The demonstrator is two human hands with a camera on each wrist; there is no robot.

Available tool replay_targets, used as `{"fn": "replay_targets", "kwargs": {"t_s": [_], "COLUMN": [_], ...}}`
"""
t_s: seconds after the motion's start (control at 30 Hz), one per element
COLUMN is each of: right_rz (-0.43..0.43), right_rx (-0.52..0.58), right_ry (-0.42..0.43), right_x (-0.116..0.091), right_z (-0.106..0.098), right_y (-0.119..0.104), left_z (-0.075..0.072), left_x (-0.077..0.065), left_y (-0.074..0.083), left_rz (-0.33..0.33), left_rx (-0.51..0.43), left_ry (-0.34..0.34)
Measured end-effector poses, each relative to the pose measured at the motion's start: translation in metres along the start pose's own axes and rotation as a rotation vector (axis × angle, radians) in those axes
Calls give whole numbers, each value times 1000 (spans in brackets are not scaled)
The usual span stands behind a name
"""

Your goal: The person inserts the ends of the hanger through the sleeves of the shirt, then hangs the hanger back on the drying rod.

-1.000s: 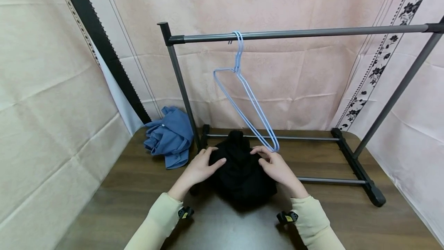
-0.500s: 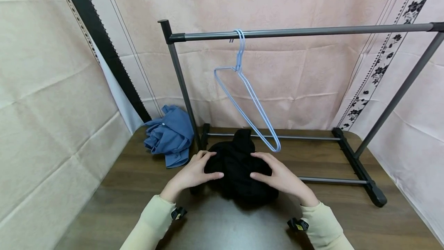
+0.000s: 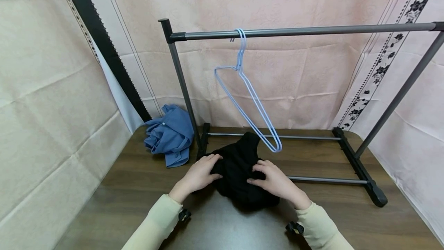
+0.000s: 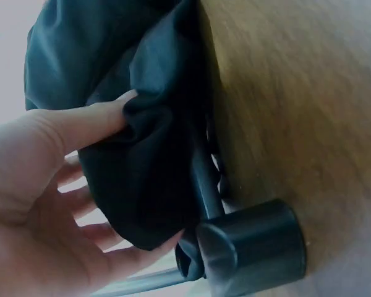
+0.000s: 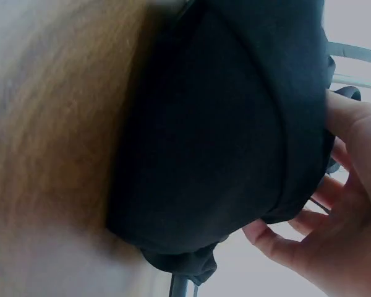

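Note:
A crumpled black garment (image 3: 239, 169) lies bunched on the table between the two hands, its exact kind hidden by the folds. At its left side the left hand (image 3: 201, 173) pinches the cloth; the left wrist view has the thumb (image 4: 99, 120) on the near face and the fingers behind. The right hand (image 3: 274, 180) grips the right side with bent fingers, and in the right wrist view its thumb and fingers are around the edge of the black cloth (image 5: 216, 136). Two light blue hangers (image 3: 258, 105) hang just above and behind the garment.
The hangers are hooked on the bar (image 3: 312, 31) of a grey metal rack. A crumpled blue shirt (image 3: 171, 136) lies left of the rack. The rack's black right foot (image 3: 360, 169) and low front rail (image 3: 326, 180) stand on the wooden table (image 3: 114, 203).
Both hands have drawn their thumbs and fingers closer on the cloth. The black garment has spread out to the left, and its raised top has shifted right.

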State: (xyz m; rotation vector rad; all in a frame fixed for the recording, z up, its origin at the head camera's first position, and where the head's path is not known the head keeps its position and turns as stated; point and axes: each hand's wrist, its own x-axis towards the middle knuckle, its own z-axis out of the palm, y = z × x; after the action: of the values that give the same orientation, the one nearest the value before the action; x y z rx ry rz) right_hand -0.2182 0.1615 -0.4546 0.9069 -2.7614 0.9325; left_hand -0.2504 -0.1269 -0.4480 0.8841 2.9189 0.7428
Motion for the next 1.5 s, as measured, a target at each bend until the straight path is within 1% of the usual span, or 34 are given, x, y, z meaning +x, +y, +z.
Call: {"fn": "replay_targets", "kwargs": {"t_s": [0.1, 0.2, 0.3, 0.43, 0.57, 0.67, 0.73, 0.83, 0.97, 1.1, 1.2, 1.27, 1.37, 1.43, 1.5], "right_rz": [-65, -66, -15, 85, 150, 186, 224, 271, 322, 369, 394, 403, 406, 399, 391], "right_rx": [15, 87, 156, 223, 254, 240, 253, 272, 298, 311, 324, 340, 355, 359, 362], "right_ry": [62, 112, 165, 247, 331, 383, 407, 443, 476, 464, 404, 365, 328, 323, 330], "right_x": [1, 0, -3, -8, -12, -14, -15, -17, -19, -18, -17, -17, -16, -16, -16], "right_z": [-3, -9, -18, -36, -56, -66, -71, -76, -77, -74, -69, -65, -60, -58, -56], "right_y": [2, 3, 4, 7, 10, 11, 12, 13, 15, 17, 20, 24, 29, 32, 33], "left_z": [-3, -10, -20, -38, -57, -71, -80, -91, -101, -102, -97, -90, -79, -71, -65], "left_x": [-1, -5, -9, -14, -19, -23, -26, -31, -36, -35, -32, -30, -26, -24, -22], "left_y": [-2, -6, -9, -12, -14, -13, -12, -10, -9, -11, -15, -19, -24, -26, -26], "left_rz": [25, 40, 62, 85, 108, 112, 104, 74, 40, 18, -9, -29, -64, -90, -115], "left_rx": [-28, -49, -71, -117, -157, -182, -195, -210, -226, -223, -194, -142, -32, 27, 60], "left_ry": [43, 99, 163, 237, 301, 347, 374, 407, 445, 458, 448, 442, 433, 411, 368]}}
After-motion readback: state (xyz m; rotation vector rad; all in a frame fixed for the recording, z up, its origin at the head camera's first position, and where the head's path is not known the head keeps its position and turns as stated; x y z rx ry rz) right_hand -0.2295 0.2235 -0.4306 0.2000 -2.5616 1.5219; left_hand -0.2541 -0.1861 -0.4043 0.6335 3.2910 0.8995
